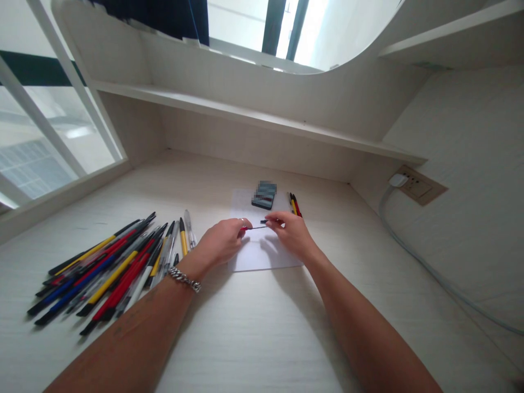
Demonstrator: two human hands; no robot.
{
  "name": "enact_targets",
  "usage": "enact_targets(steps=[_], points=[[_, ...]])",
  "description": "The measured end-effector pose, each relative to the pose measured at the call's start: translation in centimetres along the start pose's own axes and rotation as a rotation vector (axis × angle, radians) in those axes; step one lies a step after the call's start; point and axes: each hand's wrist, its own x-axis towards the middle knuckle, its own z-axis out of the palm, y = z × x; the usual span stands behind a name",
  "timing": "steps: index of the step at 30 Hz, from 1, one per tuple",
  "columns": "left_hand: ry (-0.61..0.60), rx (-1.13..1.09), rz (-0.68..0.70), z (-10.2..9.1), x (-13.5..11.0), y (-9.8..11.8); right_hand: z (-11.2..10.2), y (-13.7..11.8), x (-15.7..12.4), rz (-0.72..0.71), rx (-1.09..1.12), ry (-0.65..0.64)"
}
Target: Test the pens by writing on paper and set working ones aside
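Over a white sheet of paper (pixel 262 256), my left hand (pixel 223 240) is closed around a red pen barrel (pixel 243 228), most of it hidden by the fingers. A thin dark pen refill (pixel 257 227) stretches from the red barrel across to my right hand (pixel 291 232), whose fingertips pinch its far end. At those same right fingertips a small black pen part (pixel 263 221) sticks out to the left; its exact kind is too small to tell. Just beyond the hands, a dark pixelated box (pixel 264 195) lies at the sheet's top edge.
A large pile of red, yellow, blue, black and clear pens (pixel 118 262) spreads at the left. Several pens (pixel 295 204) lie beyond my right hand. A shelf (pixel 245 117) overhangs the desk's back. A grey cable (pixel 426 262) runs from the wall socket (pixel 423 185) at right.
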Motion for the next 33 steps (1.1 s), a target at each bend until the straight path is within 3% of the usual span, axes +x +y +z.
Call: enact_targets(steps=[4,9,17,24,29,33], points=[[-0.003,0.018,0.003,0.1,0.0,0.2,0.3,-0.8,-1.2,-0.085,-0.046,0.010],[0.001,0.036,-0.016,0.2,0.0,0.0,-0.3,0.3,-1.4,-0.117,-0.104,0.077],[0.000,0.059,-0.051,0.0,0.0,0.2,0.5,2.0,-0.8,0.067,-0.284,0.052],[-0.011,0.059,-0.046,0.0,0.0,0.3,1.5,1.4,-0.8,0.094,-0.418,0.016],[-0.006,0.067,-0.037,0.2,0.0,0.2,1.2,1.3,-0.9,0.093,-0.361,0.032],[0.002,0.054,-0.014,0.3,0.0,0.2,0.7,0.5,-1.5,-0.037,-0.182,0.095]])
